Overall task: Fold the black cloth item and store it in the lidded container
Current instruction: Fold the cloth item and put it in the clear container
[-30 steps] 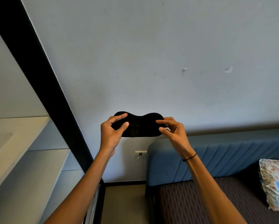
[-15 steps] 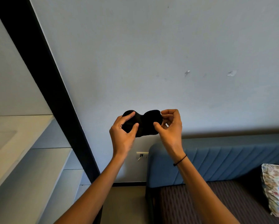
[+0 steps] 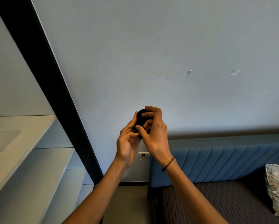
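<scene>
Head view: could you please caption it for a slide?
Both hands, left and right, pinch a folded black cloth before a wall.

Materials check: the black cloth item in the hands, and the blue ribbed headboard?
Black cloth item: soft matte fabric, likely padded; it bends double between both hands with no shine. Blue ribbed headboard: upholstered, matte fabric or faux leather by its look; stitched vertical channels, no gloss. Neither weave is resolvable.
</scene>
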